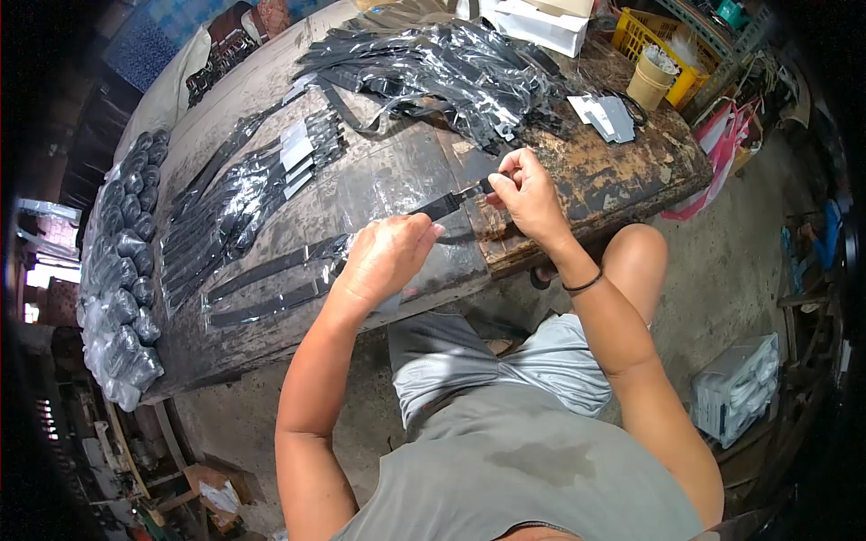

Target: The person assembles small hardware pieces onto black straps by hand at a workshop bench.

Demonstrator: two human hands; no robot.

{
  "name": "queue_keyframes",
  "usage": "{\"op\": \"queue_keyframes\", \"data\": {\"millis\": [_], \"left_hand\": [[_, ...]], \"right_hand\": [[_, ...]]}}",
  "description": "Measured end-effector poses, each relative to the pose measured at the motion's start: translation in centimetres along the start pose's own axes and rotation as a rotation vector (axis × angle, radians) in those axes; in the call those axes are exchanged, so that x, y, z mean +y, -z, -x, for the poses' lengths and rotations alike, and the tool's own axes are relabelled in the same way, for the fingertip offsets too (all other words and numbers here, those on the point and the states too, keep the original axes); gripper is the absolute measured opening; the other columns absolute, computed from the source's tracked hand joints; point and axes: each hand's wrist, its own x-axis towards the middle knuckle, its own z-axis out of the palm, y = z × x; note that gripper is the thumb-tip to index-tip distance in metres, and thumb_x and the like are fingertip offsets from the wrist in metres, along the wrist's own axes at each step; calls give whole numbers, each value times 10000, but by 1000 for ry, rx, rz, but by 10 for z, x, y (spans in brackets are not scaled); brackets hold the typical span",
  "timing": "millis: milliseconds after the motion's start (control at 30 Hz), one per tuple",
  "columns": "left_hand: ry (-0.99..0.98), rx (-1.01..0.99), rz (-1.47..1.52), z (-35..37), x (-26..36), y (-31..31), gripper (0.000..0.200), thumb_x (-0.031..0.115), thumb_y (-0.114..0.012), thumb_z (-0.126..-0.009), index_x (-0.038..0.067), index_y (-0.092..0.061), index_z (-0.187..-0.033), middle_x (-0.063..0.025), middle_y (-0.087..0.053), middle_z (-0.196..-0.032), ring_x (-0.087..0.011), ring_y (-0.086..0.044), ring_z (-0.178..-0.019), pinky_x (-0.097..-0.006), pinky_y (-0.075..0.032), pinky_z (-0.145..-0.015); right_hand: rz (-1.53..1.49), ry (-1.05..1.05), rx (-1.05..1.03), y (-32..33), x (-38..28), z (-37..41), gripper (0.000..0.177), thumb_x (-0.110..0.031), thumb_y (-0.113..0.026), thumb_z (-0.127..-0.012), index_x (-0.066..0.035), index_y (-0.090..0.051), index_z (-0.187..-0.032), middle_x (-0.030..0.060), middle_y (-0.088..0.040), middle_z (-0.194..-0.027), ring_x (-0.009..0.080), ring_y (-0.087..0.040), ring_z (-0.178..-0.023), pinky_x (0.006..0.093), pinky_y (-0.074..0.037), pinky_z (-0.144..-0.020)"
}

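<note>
A black belt (441, 208) stretches between my two hands above the near side of the worktable. My left hand (386, 256) is closed round the strap, a short way from its metal-looking buckle end. The fingers of my right hand (526, 197) pinch the dark end piece just beyond the metal part; the exact grip is partly hidden. The rest of the strap lies folded back on the table in a clear plastic sleeve (271, 287). Behind my left hand lies a row of sleeved black belts (221, 212) with white cards (296, 153) at their ends.
A large heap of plastic-wrapped black belts (433, 77) covers the table's far side. Rolled, wrapped belts (131, 243) line the left edge. Loose cards (604, 117), a tan cup (649, 83) and a yellow crate (639, 34) stand at the right. The worn table edge (532, 257) runs before my knees.
</note>
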Motion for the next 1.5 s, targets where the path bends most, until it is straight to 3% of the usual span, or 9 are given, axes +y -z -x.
{"op": "queue_keyframes", "data": {"millis": [333,733,867,933,967,1100,1300,1367,1500], "left_hand": [[-42,31,-181,-18,4,-16,259,284,-567,-910,34,-561,-845,-192,-631,-706,-402,-621,-700,-482,-479,-603],[-80,97,-122,-38,2,-27,315,318,-611,-889,64,-513,-1047,-191,-640,-712,-403,-632,-694,-480,-484,-571],[-109,86,-122,-41,-3,-29,314,317,-606,-892,61,-516,-1050,-197,-637,-706,-411,-627,-698,-487,-478,-569],[-107,76,-119,-42,-3,-30,315,316,-606,-892,62,-523,-1058,-199,-638,-711,-413,-627,-704,-488,-478,-573],[-102,65,-117,-42,-2,-30,316,315,-606,-891,63,-529,-1066,-201,-639,-716,-416,-626,-710,-489,-477,-576],[-53,16,-92,-47,-8,-33,361,330,-623,-878,67,-543,-1111,-223,-643,-759,-413,-624,-773,-482,-479,-619],[130,-113,310,-55,-16,-40,381,282,-698,-832,36,-572,-1095,-174,-658,-804,-263,-647,-778,-356,-492,-692],[258,-146,904,-50,-18,-39,276,229,-692,-847,33,-598,-1018,-45,-637,-820,-126,-581,-779,-264,-455,-699],[135,-168,1165,-40,-34,-41,182,171,-684,-853,58,-598,-967,12,-599,-909,-65,-532,-799,-214,-429,-697]], "right_hand": [[74,2,-29,-1,-8,4,148,-57,-584,-892,-51,-438,-916,18,-571,-746,90,-625,-643,226,-516,-560],[-331,-150,-50,6,-11,4,162,-185,-528,-956,-48,-502,-1039,35,-592,-796,110,-621,-677,247,-537,-609],[-65,-113,-128,5,13,7,242,-115,-541,-892,-27,-602,-1109,46,-598,-881,161,-635,-747,289,-520,-594],[495,180,-178,3,16,12,194,-94,-562,-853,10,-635,-1000,121,-617,-889,278,-635,-791,367,-513,-656],[440,249,-186,2,14,13,152,-101,-589,-835,7,-654,-921,166,-623,-882,370,-608,-801,421,-491,-717],[686,333,-132,4,6,28,118,-131,-603,-842,-44,-658,-900,149,-645,-825,360,-626,-774,440,-496,-705],[718,362,-99,10,5,40,87,-113,-617,-827,-46,-639,-878,149,-629,-824,357,-625,-766,437,-498,-666],[725,328,-83,10,2,40,84,-109,-620,-822,-43,-633,-873,148,-622,-825,359,-623,-766,436,-496,-658],[578,273,-22,6,-2,35,86,-110,-639,-817,-40,-625,-865,127,-606,-811,312,-622,-715,392,-489,-627]]}}
